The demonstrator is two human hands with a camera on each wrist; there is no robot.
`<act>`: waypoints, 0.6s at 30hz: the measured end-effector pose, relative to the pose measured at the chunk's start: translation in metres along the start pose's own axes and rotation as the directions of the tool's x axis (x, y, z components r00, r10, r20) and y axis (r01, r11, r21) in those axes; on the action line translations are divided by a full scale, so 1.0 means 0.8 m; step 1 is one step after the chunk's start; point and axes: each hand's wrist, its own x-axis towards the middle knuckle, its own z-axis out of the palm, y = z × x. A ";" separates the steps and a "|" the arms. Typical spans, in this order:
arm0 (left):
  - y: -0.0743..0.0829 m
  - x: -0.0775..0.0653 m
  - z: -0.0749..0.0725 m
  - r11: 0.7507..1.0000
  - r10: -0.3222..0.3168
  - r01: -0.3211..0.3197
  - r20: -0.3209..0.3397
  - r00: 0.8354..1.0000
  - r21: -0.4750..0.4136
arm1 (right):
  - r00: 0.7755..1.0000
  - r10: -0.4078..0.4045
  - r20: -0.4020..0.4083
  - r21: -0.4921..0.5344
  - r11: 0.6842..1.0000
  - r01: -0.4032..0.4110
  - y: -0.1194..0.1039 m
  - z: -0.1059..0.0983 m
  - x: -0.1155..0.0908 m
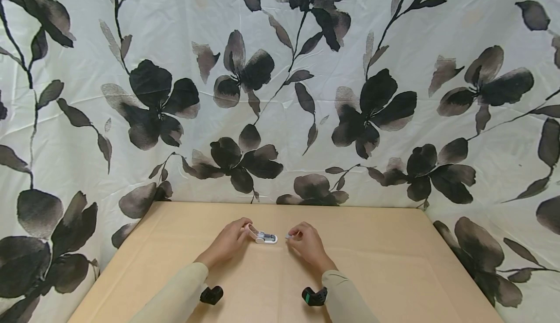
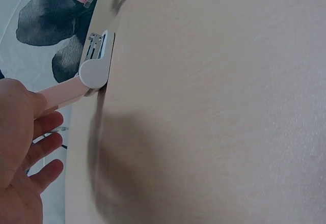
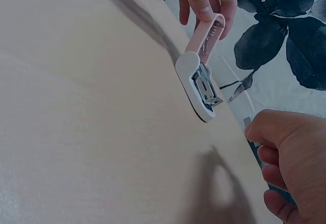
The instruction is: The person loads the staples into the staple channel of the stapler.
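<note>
A small pink and white stapler point(image 1: 267, 238) sits opened out on the table, its pink top arm point(image 2: 63, 91) swung back from the white base. Its metal staple channel point(image 3: 206, 86) shows uncovered in the right wrist view. My left hand point(image 1: 229, 240) pinches the end of the pink arm between thumb and fingers; its other fingers are spread below. To the right, a short gap from the base, my right hand point(image 1: 309, 244) pinches a small grey strip of staples point(image 3: 248, 122) between thumb and forefinger. Much of that strip is hidden by the fingertips.
The tan table point(image 1: 372, 255) ends at a back edge just beyond the hands. A white cloth point(image 1: 306, 119) with dark flowers hangs behind it. Black wrist cameras point(image 1: 212, 295) show by both sleeves.
</note>
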 end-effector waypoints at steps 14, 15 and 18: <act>0.002 0.000 -0.001 1.000 -0.027 0.028 0.011 1.000 -0.005 | 0.999 0.038 0.037 0.000 0.999 -0.038 -0.010 0.003 0.004; 0.002 0.000 -0.002 1.000 -0.027 0.027 0.009 1.000 -0.005 | 0.998 0.039 0.040 -0.001 0.999 -0.039 -0.010 0.003 0.004; 0.003 0.000 -0.003 1.000 -0.029 0.029 0.010 1.000 -0.007 | 0.998 0.038 0.045 0.001 0.999 -0.038 -0.011 0.004 0.005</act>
